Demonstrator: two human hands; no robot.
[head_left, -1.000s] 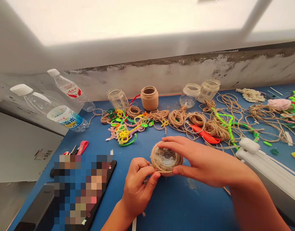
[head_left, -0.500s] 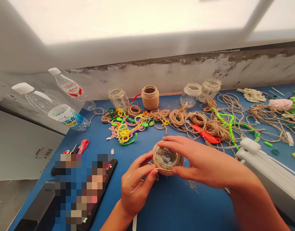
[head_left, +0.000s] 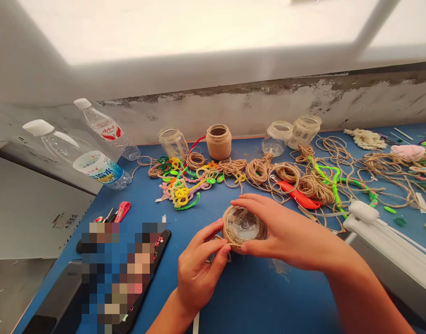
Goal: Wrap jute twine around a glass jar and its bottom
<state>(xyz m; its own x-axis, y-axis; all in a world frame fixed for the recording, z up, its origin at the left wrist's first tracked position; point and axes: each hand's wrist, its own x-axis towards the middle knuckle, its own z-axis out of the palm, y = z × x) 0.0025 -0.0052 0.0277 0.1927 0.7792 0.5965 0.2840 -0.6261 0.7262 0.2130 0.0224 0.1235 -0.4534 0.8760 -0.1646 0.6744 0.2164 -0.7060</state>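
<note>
A glass jar (head_left: 245, 224) wrapped in brown twine is between my hands, its clear round end facing up towards me. My right hand (head_left: 278, 232) grips it from the right, fingers over the far side and thumb on the near edge. On the near left side, my left hand (head_left: 201, 264) pinches the twine (head_left: 230, 244) between thumb and fingers, against the wrapped wall. A loose bit of twine hangs by the left fingertips. The jar's underside is hidden.
Behind stand a twine-covered jar (head_left: 219, 142), bare glass jars (head_left: 277, 138), twine bundles (head_left: 258, 170), coloured pipe cleaners (head_left: 181, 195) and a red utility knife (head_left: 298, 195). Plastic bottles (head_left: 98, 169) lean at left, near a phone (head_left: 54, 297). A white-and-grey device (head_left: 379, 236) sits at right.
My right hand has shifted slightly left round the jar, its thumb now closer to my left fingertips. My left hand keeps its pinch on the twine. The whole view has moved a little.
</note>
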